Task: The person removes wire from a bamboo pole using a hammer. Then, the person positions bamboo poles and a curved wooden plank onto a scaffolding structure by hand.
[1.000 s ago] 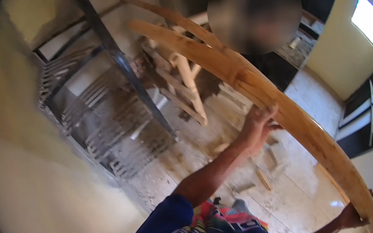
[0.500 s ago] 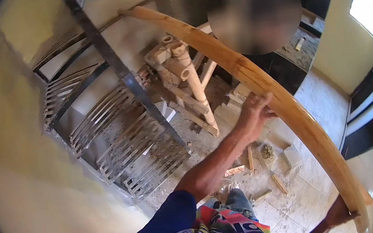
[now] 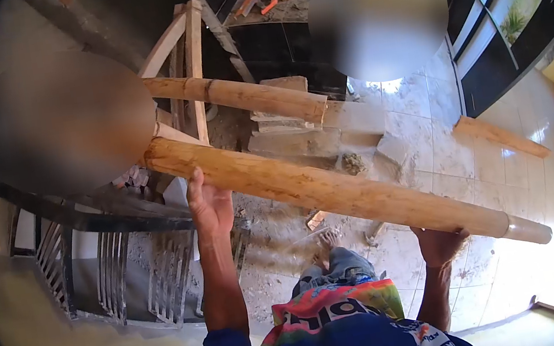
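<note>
A thick tan bamboo pole (image 3: 323, 191) runs across the middle of the head view, tilted down toward the right. My left hand (image 3: 210, 204) is closed on its lower side near the left end, thumb up against the near face and the other fingers partly hidden. Toward the right end, my right hand (image 3: 440, 245) grips the pole from below, its fingers mostly behind it. Just beyond the pole, another bamboo piece (image 3: 252, 99) slants beside upright wooden pieces (image 3: 198, 70).
A dark metal railing with slatted panels (image 3: 171, 282) stands at left. Rubble and blocks (image 3: 301, 142) lie on the dusty tiled floor. A plank (image 3: 501, 136) rests on tiles at right. An orange-handled tool (image 3: 270, 2) lies on a ledge. Blurred patches hide two areas.
The view has swung round. The pole has turned from a steep diagonal to a flatter slant. My left hand is now near its left end; my right hand still grips toward the other end.
</note>
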A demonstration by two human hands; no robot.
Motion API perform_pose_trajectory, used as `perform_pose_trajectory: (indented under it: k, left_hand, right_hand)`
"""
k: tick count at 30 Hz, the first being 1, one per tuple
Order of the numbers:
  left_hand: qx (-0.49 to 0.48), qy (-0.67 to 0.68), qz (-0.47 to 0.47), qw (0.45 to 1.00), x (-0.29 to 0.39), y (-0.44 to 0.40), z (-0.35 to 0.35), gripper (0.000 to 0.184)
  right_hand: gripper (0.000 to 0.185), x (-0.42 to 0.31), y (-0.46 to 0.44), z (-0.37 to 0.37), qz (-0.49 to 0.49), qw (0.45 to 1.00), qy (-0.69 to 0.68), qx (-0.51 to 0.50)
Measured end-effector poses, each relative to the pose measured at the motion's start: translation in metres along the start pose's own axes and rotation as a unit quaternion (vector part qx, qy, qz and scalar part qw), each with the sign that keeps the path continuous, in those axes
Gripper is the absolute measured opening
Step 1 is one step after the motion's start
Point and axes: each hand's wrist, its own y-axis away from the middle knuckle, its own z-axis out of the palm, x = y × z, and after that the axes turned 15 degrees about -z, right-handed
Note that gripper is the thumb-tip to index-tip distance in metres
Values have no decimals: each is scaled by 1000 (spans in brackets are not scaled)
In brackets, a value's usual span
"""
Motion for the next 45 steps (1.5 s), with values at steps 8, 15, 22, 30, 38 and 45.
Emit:
perform_pose_trajectory:
  k: [8,15,22,30,38,45]
  left_hand:
    - [-68,1,35,997,12,-23,23,51]
    - [-95,49,12,994,21,-30,106,47]
    - [-194,49,21,980,23,-48,147,50]
    - [-314,68,7,947,34,-49,201,50]
    - [-361,64,-24,930,24,-39,225,52]
    - [-397,25,-54,916,20,-43,236,52]
  right_hand:
    - [88,33,-38,36,-79,803,536,-249]
    - [83,91,-45,69,-341,433,783,-288]
    - [61,122,-60,71,-526,-129,812,-220]
    - [65,156,-62,140,-671,217,627,-331]
    - [68,205,-47,213,-662,275,523,-461]
    - [70,229,-40,274,-667,219,501,-506]
